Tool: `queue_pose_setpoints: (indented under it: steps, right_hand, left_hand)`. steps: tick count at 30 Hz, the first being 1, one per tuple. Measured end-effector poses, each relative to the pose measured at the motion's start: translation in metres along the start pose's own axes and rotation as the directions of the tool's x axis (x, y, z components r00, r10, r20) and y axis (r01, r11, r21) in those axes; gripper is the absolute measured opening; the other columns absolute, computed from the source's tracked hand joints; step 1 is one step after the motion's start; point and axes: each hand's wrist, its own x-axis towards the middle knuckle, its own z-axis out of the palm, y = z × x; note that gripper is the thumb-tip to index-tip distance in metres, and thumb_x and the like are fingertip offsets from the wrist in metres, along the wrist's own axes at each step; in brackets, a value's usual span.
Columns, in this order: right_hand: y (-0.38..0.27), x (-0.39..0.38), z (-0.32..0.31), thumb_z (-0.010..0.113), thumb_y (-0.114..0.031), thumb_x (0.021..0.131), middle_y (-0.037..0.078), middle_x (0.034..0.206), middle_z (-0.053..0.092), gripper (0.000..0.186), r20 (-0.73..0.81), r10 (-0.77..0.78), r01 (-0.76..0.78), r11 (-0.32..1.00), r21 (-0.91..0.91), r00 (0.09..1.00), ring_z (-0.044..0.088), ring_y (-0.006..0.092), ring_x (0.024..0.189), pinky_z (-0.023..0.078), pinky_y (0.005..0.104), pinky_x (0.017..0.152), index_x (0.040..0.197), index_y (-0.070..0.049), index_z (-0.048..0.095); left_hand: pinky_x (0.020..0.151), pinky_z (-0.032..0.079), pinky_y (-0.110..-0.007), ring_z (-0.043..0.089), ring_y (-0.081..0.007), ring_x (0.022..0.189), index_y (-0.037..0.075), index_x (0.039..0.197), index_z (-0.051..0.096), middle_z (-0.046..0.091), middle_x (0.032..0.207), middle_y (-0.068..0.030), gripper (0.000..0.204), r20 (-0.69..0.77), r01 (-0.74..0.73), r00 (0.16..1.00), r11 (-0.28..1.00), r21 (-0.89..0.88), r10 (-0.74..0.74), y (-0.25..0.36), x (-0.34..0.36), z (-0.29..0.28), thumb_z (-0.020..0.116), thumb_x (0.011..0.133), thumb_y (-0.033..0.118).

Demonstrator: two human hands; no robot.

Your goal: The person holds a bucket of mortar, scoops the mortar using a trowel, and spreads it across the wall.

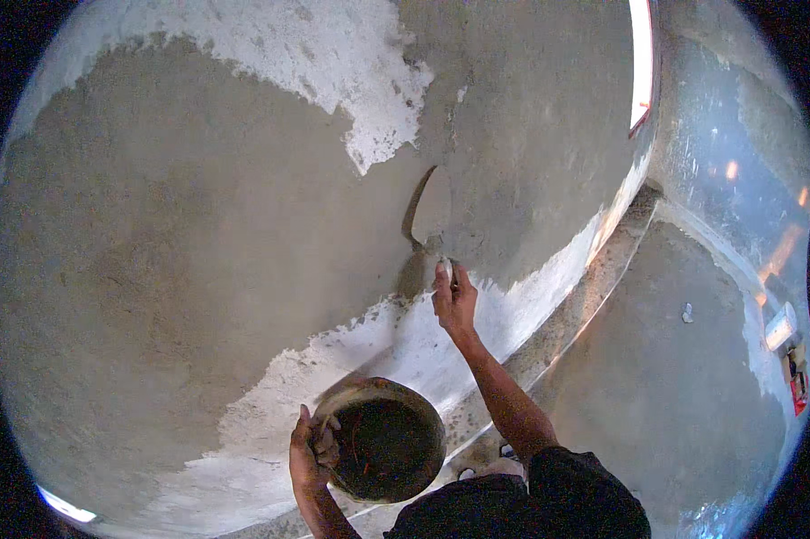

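My right hand (456, 301) is closed round the handle of a trowel (435, 208), its pointed blade lying close against the grey plastered wall (243, 216). A dark shadow runs along the blade's left edge. Lower down, my left hand (310, 456) grips the left side of a round, dark bowl-like pan (436, 446). The thumb is on the outside and the fingers reach over the rim. Inside the pan it is dark, with a little grey material by the fingers; how full it is I cannot make out.
Pale, rough patches (387, 117) show on the wall above and below the grey coat. A narrow ledge (549, 337) runs along the wall's foot. On the right-hand floor lie a white bucket (780, 326), a red object (798, 393) and a small pale scrap (687, 313).
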Motion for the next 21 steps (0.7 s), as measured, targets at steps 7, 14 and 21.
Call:
queue_pose_setpoints:
  steps: [7,14,21]
  right_hand:
    - [0.018,-0.024,0.002,0.053,-0.032,0.089,0.003,0.052,0.051,0.04,0.027,-0.212,0.206,0.905,-0.373,0.977,0.047,0.0073,0.044,0.036,0.0258,0.039,0.108,0.003,0.053]
    - [-0.012,-0.02,-0.011,0.046,-0.029,0.093,-0.003,0.052,0.041,0.028,0.001,0.077,-0.077,0.997,0.003,0.997,0.038,0.0066,0.037,0.031,0.024,0.032,0.09,-0.002,0.053]
    - [-0.022,0.005,0.012,0.045,-0.04,0.091,0.005,0.05,0.048,0.04,0.013,0.149,-0.148,0.987,-0.055,0.989,0.046,0.0117,0.039,0.037,0.0298,0.037,0.08,-0.002,0.051]
  left_hand:
    - [0.033,0.019,-0.02,0.029,-0.005,0.034,0.005,0.074,0.056,0.039,0.047,0.0053,0.05,-0.075,0.003,0.997,1.0,0.002,-0.003,0.002,-0.005,0.011,0.042,0.089,0.05]
    - [0.032,0.019,-0.02,0.03,-0.0058,0.034,0.007,0.072,0.057,0.042,0.048,0.0051,0.048,-0.114,0.05,0.993,0.998,0.05,-0.044,0.004,-0.012,0.016,0.043,0.089,0.049]
    - [0.034,0.025,-0.02,0.035,-0.006,0.036,0.008,0.076,0.058,0.047,0.051,0.0042,0.044,0.055,0.064,0.997,0.996,-0.064,-0.061,-0.009,0.003,0.012,0.041,0.091,0.045]
